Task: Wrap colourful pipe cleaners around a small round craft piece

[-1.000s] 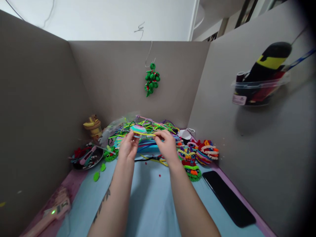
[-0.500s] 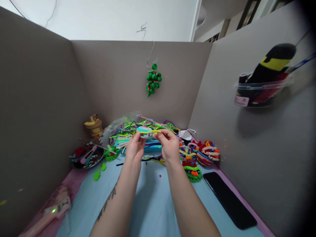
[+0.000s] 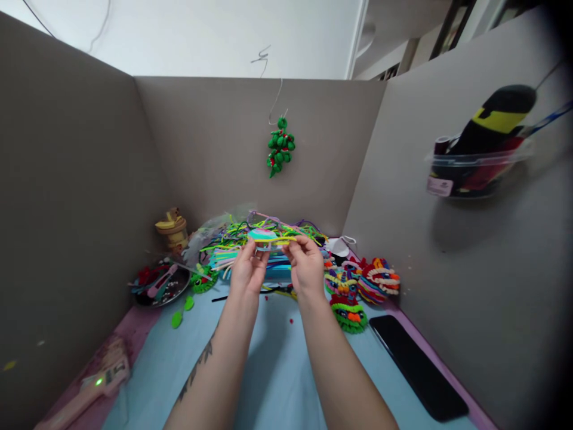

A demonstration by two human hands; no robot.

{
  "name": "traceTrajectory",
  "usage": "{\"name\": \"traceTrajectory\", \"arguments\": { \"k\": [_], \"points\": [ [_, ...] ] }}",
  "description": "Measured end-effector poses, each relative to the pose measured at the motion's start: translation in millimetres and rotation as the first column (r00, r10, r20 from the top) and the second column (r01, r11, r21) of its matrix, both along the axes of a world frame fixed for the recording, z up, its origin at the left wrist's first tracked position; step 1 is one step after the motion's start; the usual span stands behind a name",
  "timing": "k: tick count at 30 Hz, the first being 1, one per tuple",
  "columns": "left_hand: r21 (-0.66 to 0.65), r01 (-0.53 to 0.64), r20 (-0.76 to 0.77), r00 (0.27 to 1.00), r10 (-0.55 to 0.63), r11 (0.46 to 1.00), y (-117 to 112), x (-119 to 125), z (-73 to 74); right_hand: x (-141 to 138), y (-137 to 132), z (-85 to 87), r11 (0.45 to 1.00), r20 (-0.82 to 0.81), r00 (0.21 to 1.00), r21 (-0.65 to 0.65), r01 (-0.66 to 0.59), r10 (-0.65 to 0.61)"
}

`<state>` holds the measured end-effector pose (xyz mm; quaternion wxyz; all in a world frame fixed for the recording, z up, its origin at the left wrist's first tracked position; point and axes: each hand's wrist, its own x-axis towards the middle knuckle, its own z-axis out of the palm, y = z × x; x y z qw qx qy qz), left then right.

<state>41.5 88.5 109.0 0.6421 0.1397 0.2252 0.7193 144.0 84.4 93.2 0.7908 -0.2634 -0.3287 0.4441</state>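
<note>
My left hand (image 3: 248, 270) and my right hand (image 3: 305, 264) are raised together above the light blue mat (image 3: 277, 370). Between their pinched fingertips they hold a small coiled pipe-cleaner disc (image 3: 264, 236) in teal, pink and white. A yellow pipe cleaner (image 3: 286, 240) runs from the disc across my right fingertips. Both hands are closed on this piece. Right behind them lies a heap of loose pipe cleaners (image 3: 250, 236) in many colours.
Finished fuzzy pipe-cleaner figures (image 3: 358, 283) sit to the right, a black phone (image 3: 418, 365) nearer. A dark tray of bits (image 3: 159, 285), a yellow wooden toy (image 3: 172, 230) and a pink glue gun (image 3: 87, 388) are left. Grey cardboard walls enclose the desk; a green ornament (image 3: 280, 146) hangs behind.
My hands have drawn closer together around the disc, and the yellow pipe cleaner between them has shortened. The view has shifted slightly.
</note>
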Motion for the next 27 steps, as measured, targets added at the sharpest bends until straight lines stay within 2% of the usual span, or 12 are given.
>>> {"name": "traceTrajectory", "arguments": {
  "k": [4, 8, 12, 16, 27],
  "points": [
    [0.018, -0.057, 0.059, 0.997, 0.056, 0.998, -2.6, 4.2, 1.1, 3.5, 6.7, -2.8, 0.996, -0.107, 0.994, -0.085, -0.024, 0.015],
    [0.031, -0.102, -0.009, 0.995, 0.103, 0.994, -4.4, 3.8, -2.5, 3.3, 6.2, -1.9, 0.998, -0.153, 0.988, -0.054, -0.028, 0.019],
    [0.065, -0.102, 0.012, 0.995, 0.102, 0.993, -4.8, 2.9, -3.3, -1.4, 1.4, 0.9, 0.998, -0.156, 0.986, -0.002, -0.060, 0.059],
    [0.075, -0.168, 0.057, 0.985, 0.164, 0.983, -4.3, 3.2, -0.5, -4.3, -0.8, 1.2, 0.997, -0.173, 0.982, -0.011, -0.078, 0.075],
    [0.010, -0.151, 0.099, 0.984, 0.149, 0.988, -9.7, 6.8, 9.4, -3.4, 3.3, -4.0, 0.984, -0.108, 0.991, -0.152, -0.097, 0.081]
  ]
}}
